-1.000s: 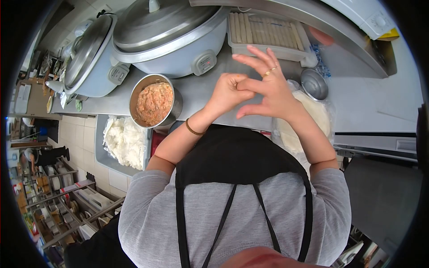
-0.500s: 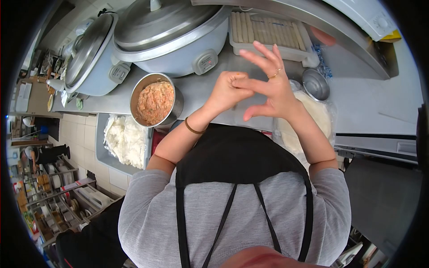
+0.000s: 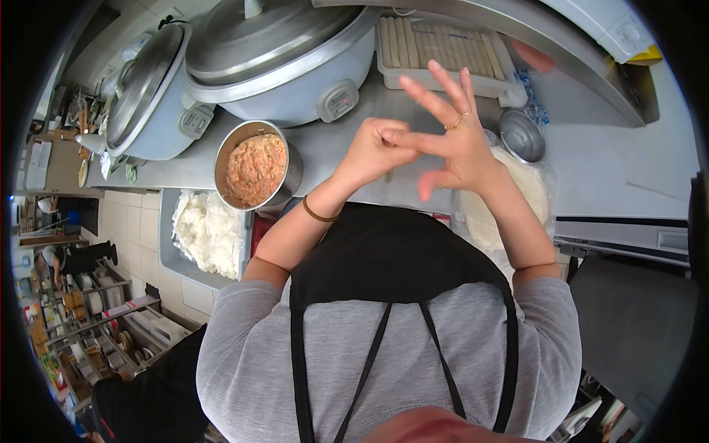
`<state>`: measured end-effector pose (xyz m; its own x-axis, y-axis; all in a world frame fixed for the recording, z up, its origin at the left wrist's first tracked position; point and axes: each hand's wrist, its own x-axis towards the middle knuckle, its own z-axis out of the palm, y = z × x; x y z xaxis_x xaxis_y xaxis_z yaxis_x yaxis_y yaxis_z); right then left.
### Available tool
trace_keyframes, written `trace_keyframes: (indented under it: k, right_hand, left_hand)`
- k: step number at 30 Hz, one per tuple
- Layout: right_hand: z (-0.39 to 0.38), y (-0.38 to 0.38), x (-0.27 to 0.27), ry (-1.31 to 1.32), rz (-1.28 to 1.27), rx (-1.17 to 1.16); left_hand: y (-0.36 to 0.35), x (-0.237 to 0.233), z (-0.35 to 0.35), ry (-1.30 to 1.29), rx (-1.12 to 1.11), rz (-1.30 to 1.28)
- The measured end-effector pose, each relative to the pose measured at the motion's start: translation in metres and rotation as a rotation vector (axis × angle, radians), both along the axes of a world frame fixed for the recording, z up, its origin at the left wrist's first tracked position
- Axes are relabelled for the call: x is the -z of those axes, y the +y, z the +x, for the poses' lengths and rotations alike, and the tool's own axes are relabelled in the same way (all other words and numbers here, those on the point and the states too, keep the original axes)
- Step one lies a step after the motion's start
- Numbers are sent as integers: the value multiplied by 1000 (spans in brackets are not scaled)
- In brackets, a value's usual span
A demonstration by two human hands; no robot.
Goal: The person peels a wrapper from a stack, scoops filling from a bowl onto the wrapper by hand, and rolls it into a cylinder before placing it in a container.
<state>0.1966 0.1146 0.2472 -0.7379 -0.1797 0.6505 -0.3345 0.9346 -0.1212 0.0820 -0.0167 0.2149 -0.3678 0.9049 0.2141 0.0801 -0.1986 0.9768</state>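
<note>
Above the steel counter, my left hand [image 3: 374, 151], with a brown band at its wrist, is closed round the index finger of my right hand [image 3: 464, 151]. The thumb and other fingers of my right hand are spread apart, with a ring on one, and nothing lies between them. Left of my hands stands a metal pot [image 3: 294, 171] of orange-pink minced filling [image 3: 256, 168]. Beside my right forearm, round white sheets [image 3: 509, 196] lie in clear plastic. An empty-looking metal bowl [image 3: 523, 136] sits just above them.
Two large lidded cookers [image 3: 273, 92] [image 3: 159, 111] stand at the back left. Behind my hands is a plastic tray [image 3: 480, 85] of pale rolls. A grey tub [image 3: 168, 247] with white food is below the counter's left edge. Another person [image 3: 55, 258] is far left.
My right hand has turned slightly, its raised fingers and thumb shifting a little to the right. My left hand keeps its hold on the index finger.
</note>
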Motion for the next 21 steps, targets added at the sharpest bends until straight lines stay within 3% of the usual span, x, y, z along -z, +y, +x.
trace_keyframes:
  k: [4,7,10,16,18,21]
  right_hand:
    - [3,0,-10,-74,93,12]
    - [3,1,-12,-22,-7,-10]
    - [2,-5,-10,-110,57,-24]
    - [3,-4,-12,5,-139,-64]
    - [1,-7,-7,-118,-108,-60]
    - [4,-8,-7,38,-146,-1]
  left_hand:
    - [-1,0,0,63,29,-77]
    - [0,-2,4,13,1,-69]
    - [0,3,0,147,16,-46]
    - [2,3,0,53,10,-74]
    - [3,4,-3,305,-1,-32]
    - [4,-2,3,154,-33,-3]
